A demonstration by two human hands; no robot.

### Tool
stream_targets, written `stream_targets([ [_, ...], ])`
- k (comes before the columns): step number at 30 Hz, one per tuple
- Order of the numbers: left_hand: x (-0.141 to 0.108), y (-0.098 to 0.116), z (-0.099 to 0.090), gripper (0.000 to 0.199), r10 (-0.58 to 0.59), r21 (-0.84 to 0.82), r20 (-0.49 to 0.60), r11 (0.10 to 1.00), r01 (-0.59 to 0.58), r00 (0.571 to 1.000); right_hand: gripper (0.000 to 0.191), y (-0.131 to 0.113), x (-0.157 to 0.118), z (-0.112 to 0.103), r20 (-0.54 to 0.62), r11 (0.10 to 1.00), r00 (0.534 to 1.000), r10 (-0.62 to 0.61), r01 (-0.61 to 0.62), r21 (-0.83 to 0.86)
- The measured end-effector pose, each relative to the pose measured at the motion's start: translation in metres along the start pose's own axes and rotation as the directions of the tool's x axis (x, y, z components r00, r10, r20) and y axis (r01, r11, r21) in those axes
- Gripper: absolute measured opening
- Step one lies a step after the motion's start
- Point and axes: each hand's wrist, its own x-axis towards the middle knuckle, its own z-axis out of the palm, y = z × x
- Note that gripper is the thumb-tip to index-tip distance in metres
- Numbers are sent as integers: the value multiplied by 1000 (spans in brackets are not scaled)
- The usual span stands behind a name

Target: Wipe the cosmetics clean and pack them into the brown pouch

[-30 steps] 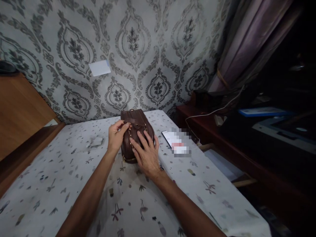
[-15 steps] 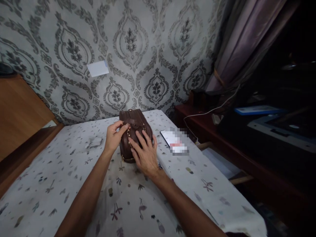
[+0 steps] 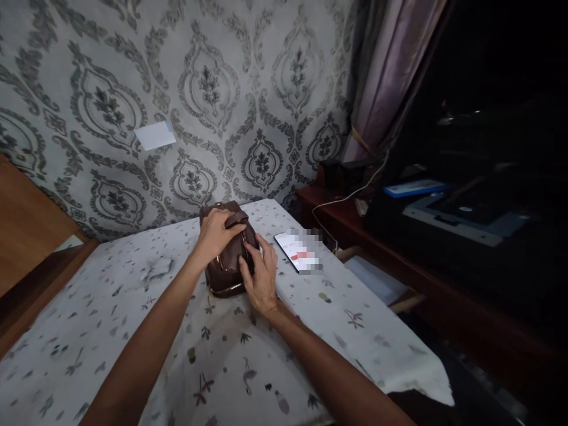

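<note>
A brown leather-look handbag (image 3: 228, 261) with gold zips and a short strap on top (image 3: 236, 219) rests on the cloth-covered table. Across the bag's top lies my left hand (image 3: 216, 232), closed on it close to the strap, its thumb reaching right toward the front zip; some fingertips are hidden. On the bag's right side, my right hand (image 3: 261, 275) grips the edge with bent fingers, the thumb and index by the front pocket's zip. A gold zip (image 3: 227, 290) runs along the lower front edge.
A lit phone (image 3: 293, 251) lies right of the bag. Crumpled clear plastic (image 3: 157, 267) is on the left of the patterned tablecloth (image 3: 133, 331). Beyond the table's right edge stand an open drawer (image 3: 377, 281) and a dark red desk (image 3: 306, 192) with a white cable.
My left hand has shifted from pinching at the left front zip to lying over the bag's top. The right hand's fingers have bent and moved to the bag's right edge. The view has turned slightly.
</note>
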Motion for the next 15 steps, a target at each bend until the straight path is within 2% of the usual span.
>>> stream_targets([
  [3,3,-3,5,9,-129,-187,-2,974,127,992,40,1,-1,1,-2,1000,1000,-17,17,-23],
  [5,2,-4,6,10,-172,-260,-27,952,159,985,46,1,-1,2,-2,999,1000,-30,30,-43],
  [10,0,-4,6,16,-185,-330,-60,931,155,981,47,1,-1,4,10,994,999,-49,50,-101],
  [15,-3,-2,5,14,-169,-327,-79,936,134,982,43,-1,0,4,16,992,999,-39,41,-119],
])
